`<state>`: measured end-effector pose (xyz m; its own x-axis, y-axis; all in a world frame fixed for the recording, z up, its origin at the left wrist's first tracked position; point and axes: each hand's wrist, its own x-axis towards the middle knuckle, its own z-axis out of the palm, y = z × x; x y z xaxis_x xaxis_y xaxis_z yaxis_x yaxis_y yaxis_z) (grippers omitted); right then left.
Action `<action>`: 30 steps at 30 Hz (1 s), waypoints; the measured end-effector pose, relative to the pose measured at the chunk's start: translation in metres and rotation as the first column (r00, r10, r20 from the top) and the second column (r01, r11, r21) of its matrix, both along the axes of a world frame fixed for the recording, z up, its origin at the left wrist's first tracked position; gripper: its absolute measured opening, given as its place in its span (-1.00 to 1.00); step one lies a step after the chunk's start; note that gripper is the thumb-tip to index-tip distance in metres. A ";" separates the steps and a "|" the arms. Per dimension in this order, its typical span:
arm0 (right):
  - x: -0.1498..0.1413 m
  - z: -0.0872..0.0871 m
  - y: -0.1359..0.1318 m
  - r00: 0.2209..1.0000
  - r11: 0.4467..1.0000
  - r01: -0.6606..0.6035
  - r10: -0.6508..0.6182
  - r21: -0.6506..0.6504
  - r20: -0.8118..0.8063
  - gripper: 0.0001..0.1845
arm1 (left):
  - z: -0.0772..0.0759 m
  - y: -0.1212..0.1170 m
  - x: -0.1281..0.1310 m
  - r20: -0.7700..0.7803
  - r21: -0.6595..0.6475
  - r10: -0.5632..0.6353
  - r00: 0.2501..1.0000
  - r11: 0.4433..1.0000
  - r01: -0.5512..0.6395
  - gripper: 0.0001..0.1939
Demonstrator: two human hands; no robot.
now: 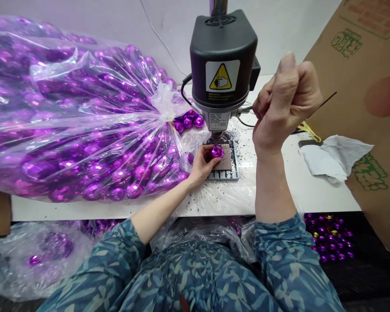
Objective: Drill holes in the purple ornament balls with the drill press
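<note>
My left hand (203, 164) pinches a shiny purple faceted ball (217, 152) and holds it on the small plate (226, 164) under the bit of a black bench drill press (223, 60). My right hand (284, 102) is raised beside the machine head, closed in a fist around its thin lever, whose dark rod sticks out to the right. Black shavings are scattered on the white table (279, 190) around the plate.
A big clear plastic bag (74, 121) full of purple balls fills the left of the table. A few loose balls (188, 121) lie behind the drill. A white cloth (334, 156) and a large cardboard box (360, 99) stand right. More purple balls (329, 238) lie below the table.
</note>
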<state>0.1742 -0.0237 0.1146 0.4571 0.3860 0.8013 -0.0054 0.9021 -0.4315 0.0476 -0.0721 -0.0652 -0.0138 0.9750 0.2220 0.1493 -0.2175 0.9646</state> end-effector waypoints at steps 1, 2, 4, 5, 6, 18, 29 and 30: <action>0.000 0.000 -0.001 1.000 1.000 0.007 -0.007 -0.002 -0.004 -0.39 | 0.000 0.000 0.000 0.016 -0.002 0.002 1.000 1.000 -0.002 -0.55; -0.001 0.000 -0.003 1.000 1.000 0.023 -0.023 -0.010 -0.007 -0.38 | 0.000 0.001 0.000 0.030 -0.004 0.004 1.000 1.000 -0.004 -0.54; -0.001 -0.003 -0.009 0.998 0.998 0.053 -0.053 -0.031 -0.024 -0.36 | 0.000 0.001 0.001 0.048 -0.007 0.008 0.999 1.000 -0.008 -0.54; -0.002 -0.005 -0.012 0.998 0.997 0.059 -0.061 -0.041 -0.035 -0.36 | -0.001 0.001 0.001 0.053 -0.008 0.011 0.999 1.000 -0.010 -0.54; -0.002 -0.009 -0.014 0.997 0.997 0.059 -0.061 -0.047 -0.046 -0.36 | -0.001 0.001 0.001 0.057 -0.008 0.014 0.998 1.000 -0.013 -0.55; -0.001 -0.040 -0.012 0.993 0.991 0.016 0.001 0.135 -0.118 -0.35 | -0.004 0.001 0.000 0.046 0.020 0.008 0.999 1.000 -0.009 -0.56; 0.001 -0.057 -0.004 0.994 0.961 0.046 -0.016 0.274 -0.111 -0.41 | -0.005 0.002 0.001 0.087 0.008 -0.007 0.996 1.000 0.006 -0.56; 0.002 -0.058 -0.004 0.994 0.959 0.052 -0.023 0.277 -0.108 -0.42 | -0.006 0.002 0.001 0.088 0.010 -0.007 0.996 1.000 0.006 -0.56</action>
<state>0.1758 -0.0277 0.0568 0.5523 0.1346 0.8227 0.0001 0.9869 -0.1615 0.0484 -0.0696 -0.0717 -0.0271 0.9730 0.2294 0.0625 -0.2274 0.9718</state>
